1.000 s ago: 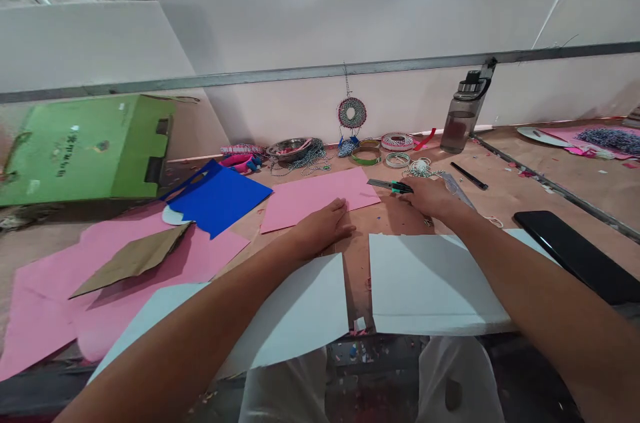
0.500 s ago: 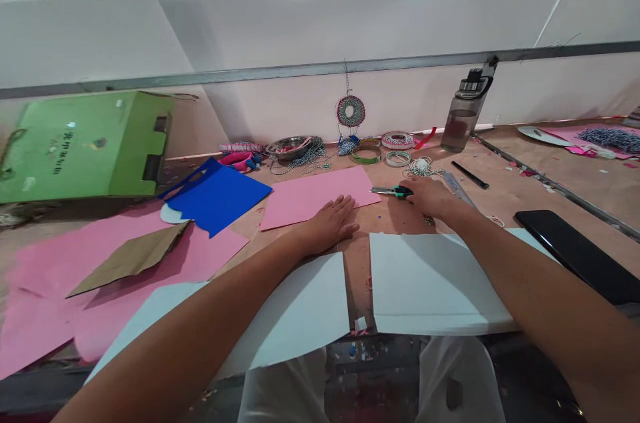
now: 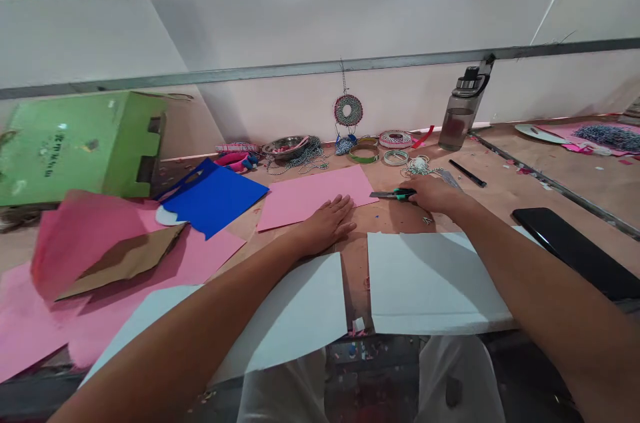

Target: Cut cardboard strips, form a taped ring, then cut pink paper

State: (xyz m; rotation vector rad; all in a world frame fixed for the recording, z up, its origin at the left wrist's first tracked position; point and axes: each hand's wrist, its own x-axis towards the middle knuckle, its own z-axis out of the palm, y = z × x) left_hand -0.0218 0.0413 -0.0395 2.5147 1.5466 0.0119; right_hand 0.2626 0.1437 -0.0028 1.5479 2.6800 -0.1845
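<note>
My left hand (image 3: 327, 225) lies flat with its fingers stretched out, over the near right edge of a pink paper sheet (image 3: 305, 196). In my right hand (image 3: 436, 194) is a utility knife (image 3: 401, 194) with a green and black handle. Its blade points left, at the right corner of the pink sheet. Under my forearms lie two pale boards, a left one (image 3: 295, 316) and a right one (image 3: 425, 283). Beyond my right hand is a tangle of white cord (image 3: 420, 165).
A blue sheet (image 3: 215, 196), brown cardboard (image 3: 130, 259) and a curled pink sheet (image 3: 85, 229) lie left, near a green box (image 3: 65, 143). Tape rolls (image 3: 364, 153), a metal bowl (image 3: 285, 147) and a water bottle (image 3: 457, 116) stand behind. A phone (image 3: 575, 249) and pen (image 3: 467, 173) are right.
At the left, a pink sheet has lifted and curled over the brown cardboard. The knife in my right hand has tilted and shifted slightly; my left hand stays flat on the sheet.
</note>
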